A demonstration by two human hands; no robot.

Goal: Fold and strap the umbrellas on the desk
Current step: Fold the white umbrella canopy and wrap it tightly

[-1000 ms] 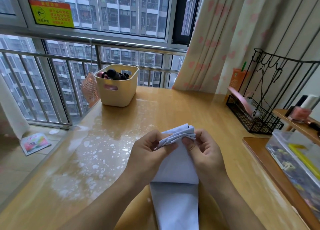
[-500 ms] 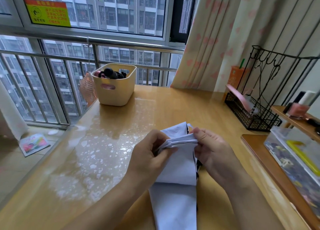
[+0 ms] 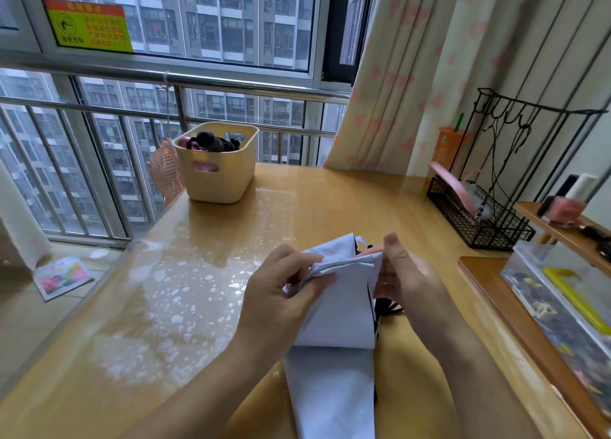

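Now, versus half a second ago: the right hand (image 3: 406,280) sits further right, thumb lifted off the pleats. The umbrella (image 3: 334,313), pale smooth fabric with dark trim and flat creased folds, lies on the glossy wooden desk (image 3: 198,289). The left hand (image 3: 277,293) pinches the gathered edge. Right fingers are hidden behind the fabric; grip cannot be told.

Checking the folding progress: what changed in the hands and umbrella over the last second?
The right hand slid rightward along the pleated edge of the umbrella and its thumb lifted off; dark ribs now show beside it. The left hand still pinches the gathered pleats; the yellow basket stays put.
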